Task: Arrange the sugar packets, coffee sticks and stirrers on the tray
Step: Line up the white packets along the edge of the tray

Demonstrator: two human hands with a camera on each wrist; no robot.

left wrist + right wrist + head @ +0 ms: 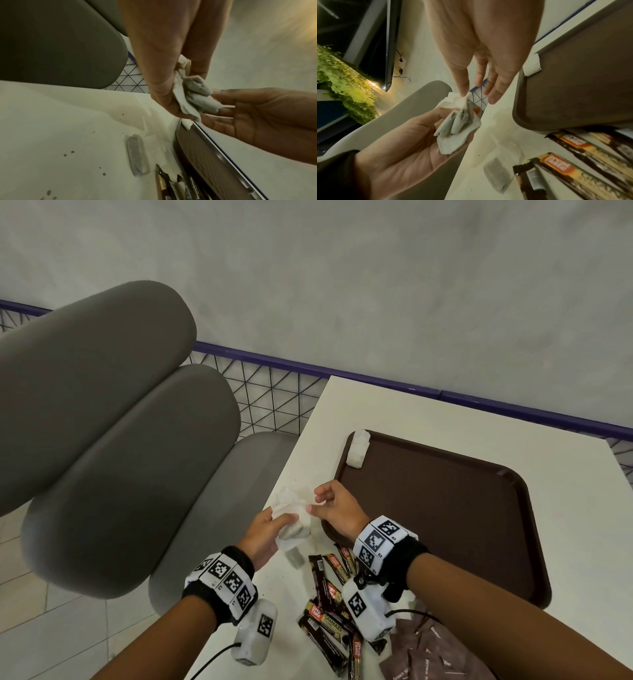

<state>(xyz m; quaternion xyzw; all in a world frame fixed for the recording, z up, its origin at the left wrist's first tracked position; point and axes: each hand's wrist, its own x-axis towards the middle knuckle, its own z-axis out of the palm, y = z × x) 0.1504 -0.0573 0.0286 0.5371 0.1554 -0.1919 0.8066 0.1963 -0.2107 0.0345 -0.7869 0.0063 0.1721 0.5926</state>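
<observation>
My left hand (281, 520) holds a bundle of white paper packets (293, 529) with grey filling, just off the brown tray's (445, 508) near left corner. My right hand (317, 503) pinches the top edge of one packet (464, 97) in that bundle between thumb and forefinger; its other fingers are spread. Another such packet (296, 558) lies flat on the white table (376, 405). A small stack of white packets (358, 448) sits at the tray's far left corner. Several dark coffee sticks (329, 594) lie loose on the table near me. No stirrers show.
Brown sugar packets (428, 652) lie heaped at the table's near right, partly under my right forearm. Grey padded chairs (120, 440) stand left of the table. A purple-topped wire railing (274, 385) runs behind the chairs and table. Small dark specks (68, 153) dot the tabletop.
</observation>
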